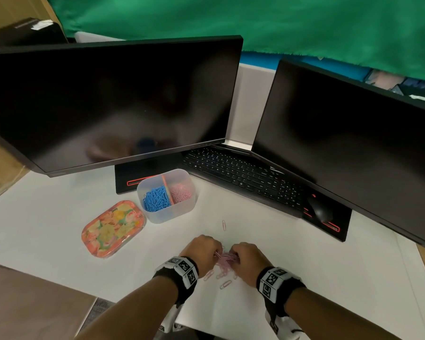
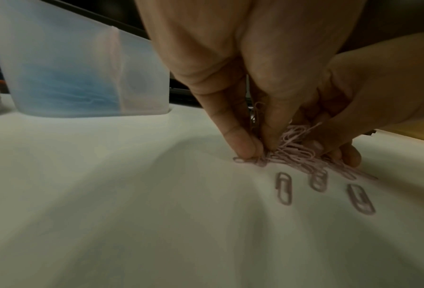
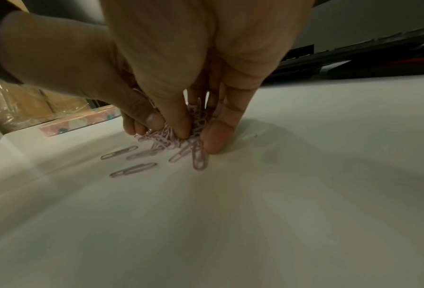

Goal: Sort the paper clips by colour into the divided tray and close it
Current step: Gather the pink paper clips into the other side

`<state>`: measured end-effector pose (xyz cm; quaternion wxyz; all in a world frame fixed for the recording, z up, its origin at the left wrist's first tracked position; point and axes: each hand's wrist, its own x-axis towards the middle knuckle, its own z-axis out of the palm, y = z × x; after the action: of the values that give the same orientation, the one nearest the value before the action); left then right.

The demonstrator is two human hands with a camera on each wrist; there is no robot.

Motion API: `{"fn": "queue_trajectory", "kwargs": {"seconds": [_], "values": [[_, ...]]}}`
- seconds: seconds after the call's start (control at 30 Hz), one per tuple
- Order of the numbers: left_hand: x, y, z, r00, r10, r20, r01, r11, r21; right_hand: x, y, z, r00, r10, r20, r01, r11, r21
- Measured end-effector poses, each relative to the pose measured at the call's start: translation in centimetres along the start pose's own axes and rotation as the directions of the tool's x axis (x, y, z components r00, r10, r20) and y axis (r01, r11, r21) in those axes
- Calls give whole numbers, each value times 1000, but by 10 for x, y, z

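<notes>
Clip count in pink paper clips [image 1: 225, 259] unreadable, fingers cover them. Left hand [image 1: 202, 251] and right hand [image 1: 248, 260] both pinch the heap.

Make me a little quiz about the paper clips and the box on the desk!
1. True or false: the flowery lid is already on the divided tray.
2. Which colour are the clips in the tray's left compartment? A blue, B green, C yellow.
3. Fill in: both hands gather a pile of ____ clips.

Key: 1 false, the lid lies on the desk beside the tray. 2 A, blue clips. 3 pink; the left hand and right hand pinch them together.
</notes>
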<state>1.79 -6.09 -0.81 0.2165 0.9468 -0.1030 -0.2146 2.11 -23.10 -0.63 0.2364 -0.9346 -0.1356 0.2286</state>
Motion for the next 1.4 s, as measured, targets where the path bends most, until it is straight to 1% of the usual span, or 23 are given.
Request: {"fn": "queue_trajectory", "kwargs": {"seconds": [0.1, 0.23, 0.33, 0.43, 0.6, 0.77, 0.87, 0.97, 1.03, 1.13, 1.2, 1.23, 1.33, 1.4], "values": [[-1, 1, -1, 1000, -5, -7, 5, 1000, -24, 1, -2, 0, 1000, -10, 22, 10, 1000, 22], [-2, 1, -4, 1000, -11, -12, 11, 999, -38, 0, -4, -1, 996, 4, 90, -7, 999, 38], [-3, -1, -9, 999, -25, -21, 24, 999, -48, 0, -11, 2, 991, 32, 132, -29, 999, -27], [-5, -1, -15, 1000, -10, -28, 9, 999, -49, 3, -16, 6, 996, 20, 86, -13, 996, -89], [-9, -5, -28, 997, 5, -73, -12, 996, -91, 7, -12, 6, 1000, -12, 15, 13, 999, -51], [-10, -4, -44, 987, 34, -157, -55, 990, -130, 9, -9, 4, 1000, -15, -4, 15, 1000, -1], [-11, -2, -59, 978, 26, -209, -61, 985, -160, 9, -7, 0, 1000, -6, 15, 5, 1000, 26], [-9, -6, -81, 965, -28, -259, -25, 979, -201, 12, -4, -2, 1000, 16, 24, -17, 998, 59], [-6, -12, -97, 947, -87, -310, 15, 974, -228, 13, -1, -3, 999, 37, 24, -39, 995, 88], [0, -23, -121, 908, -217, -359, 123, 956, -268, 12, 0, -6, 997, 60, 40, -63, 993, 104], [9, -33, -132, 885, -298, -356, 198, 936, -293, 12, 1, -7, 997, 71, 35, -74, 990, 120], [14, -37, -136, 877, -333, -346, 240, 928, -284, 13, 1, -8, 996, 80, 34, -84, 988, 128], [27, -43, -147, 857, -400, -324, 374, 917, -142, 14, -2, -12, 994, 103, 34, -107, 982, 156], [35, -44, -151, 862, -411, -296, 406, 910, -80, 13, -5, -17, 993, 114, 29, -117, 976, 186]]}}
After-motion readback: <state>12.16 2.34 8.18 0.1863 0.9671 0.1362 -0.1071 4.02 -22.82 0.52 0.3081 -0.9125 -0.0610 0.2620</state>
